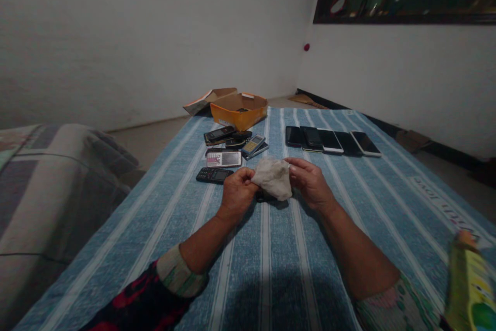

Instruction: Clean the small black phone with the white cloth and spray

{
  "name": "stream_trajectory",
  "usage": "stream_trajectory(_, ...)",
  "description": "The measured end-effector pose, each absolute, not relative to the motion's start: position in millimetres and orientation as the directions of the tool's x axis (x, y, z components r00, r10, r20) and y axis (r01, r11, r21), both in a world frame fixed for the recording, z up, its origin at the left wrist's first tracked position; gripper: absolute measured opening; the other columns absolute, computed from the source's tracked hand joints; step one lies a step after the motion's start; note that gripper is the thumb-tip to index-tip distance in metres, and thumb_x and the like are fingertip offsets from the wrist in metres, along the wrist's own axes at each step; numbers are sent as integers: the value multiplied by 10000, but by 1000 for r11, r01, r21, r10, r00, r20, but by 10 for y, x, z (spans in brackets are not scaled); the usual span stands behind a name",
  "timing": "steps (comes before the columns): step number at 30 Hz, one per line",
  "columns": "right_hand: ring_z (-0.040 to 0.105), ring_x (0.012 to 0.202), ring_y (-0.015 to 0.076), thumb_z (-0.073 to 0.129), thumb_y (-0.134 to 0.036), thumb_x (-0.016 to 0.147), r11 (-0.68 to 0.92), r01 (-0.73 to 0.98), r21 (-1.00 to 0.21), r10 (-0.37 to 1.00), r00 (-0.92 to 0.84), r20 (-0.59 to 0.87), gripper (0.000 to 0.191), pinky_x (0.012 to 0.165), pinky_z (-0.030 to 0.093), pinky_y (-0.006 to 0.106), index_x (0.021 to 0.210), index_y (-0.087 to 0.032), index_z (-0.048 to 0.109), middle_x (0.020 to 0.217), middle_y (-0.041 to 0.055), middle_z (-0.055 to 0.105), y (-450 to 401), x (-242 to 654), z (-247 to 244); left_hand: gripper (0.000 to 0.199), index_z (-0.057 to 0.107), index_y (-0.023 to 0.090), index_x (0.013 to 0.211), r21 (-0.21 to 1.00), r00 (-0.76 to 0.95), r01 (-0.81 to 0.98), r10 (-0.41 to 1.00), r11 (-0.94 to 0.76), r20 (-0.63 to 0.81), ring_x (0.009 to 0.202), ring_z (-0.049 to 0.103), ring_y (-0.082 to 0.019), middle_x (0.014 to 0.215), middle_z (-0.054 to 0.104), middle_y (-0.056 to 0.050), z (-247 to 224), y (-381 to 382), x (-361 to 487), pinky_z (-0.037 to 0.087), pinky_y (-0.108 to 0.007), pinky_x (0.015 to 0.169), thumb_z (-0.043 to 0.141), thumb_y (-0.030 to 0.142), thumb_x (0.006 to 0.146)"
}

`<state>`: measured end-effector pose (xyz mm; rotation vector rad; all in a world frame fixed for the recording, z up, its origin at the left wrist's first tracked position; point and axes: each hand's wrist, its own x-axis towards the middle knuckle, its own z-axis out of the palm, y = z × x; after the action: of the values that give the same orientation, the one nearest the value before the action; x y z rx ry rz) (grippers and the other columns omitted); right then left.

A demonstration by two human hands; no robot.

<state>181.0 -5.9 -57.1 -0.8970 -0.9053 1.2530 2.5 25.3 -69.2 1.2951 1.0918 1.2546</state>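
Note:
A crumpled off-white cloth (273, 178) is held up over the middle of the table. My left hand (241, 189) pinches its left edge between thumb and fingers. At the right edge, my right hand (310, 181) has its fingers curled against the cloth. Something dark shows just under the cloth, mostly hidden, so its kind is unclear. Left of my hands lie a black keypad phone (214, 175) and a white-and-pink keypad phone (223, 158). Behind them a blue phone (253, 145) leans on a loose pile with a black phone (219, 135).
An open orange box (240, 114) stands at the table's far end, its lid (211, 99) beside it. Several smartphones lie in a row at the right, including a white-edged one (365, 143). A yellow-green packet (468, 284) sits near right. Striped blue cloth (163, 207) covers the table.

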Motion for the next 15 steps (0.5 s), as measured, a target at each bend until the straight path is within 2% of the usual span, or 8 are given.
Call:
stream_trajectory(3,601,567,132,777,-356,649,100,-307,-946,993,84,78,341,501,456,232,926,-169,710,714,19,694,-69,1793,-557,66,601,163,614,983,76,24,981,-179,177,576,491,-110,594,565,43,-698,246,19,401,-229,586,634,116,580)
stream_trajectory(7,623,609,147,788,-268,608,115,-294,-949,993,72,98,343,549,485,250,925,-174,698,727,14,697,-63,1777,-572,52,611,157,605,974,50,53,975,-220,218,567,483,-109,590,563,36,-678,227,19,387,-225,562,649,126,587)
stream_trajectory(15,604,569,120,713,-180,605,158,-400,-903,981,164,99,344,533,498,235,947,-195,678,716,-15,686,-44,1850,-557,73,582,159,597,990,48,15,989,-139,138,542,492,-103,564,569,45,-676,226,27,384,-212,527,642,135,565)
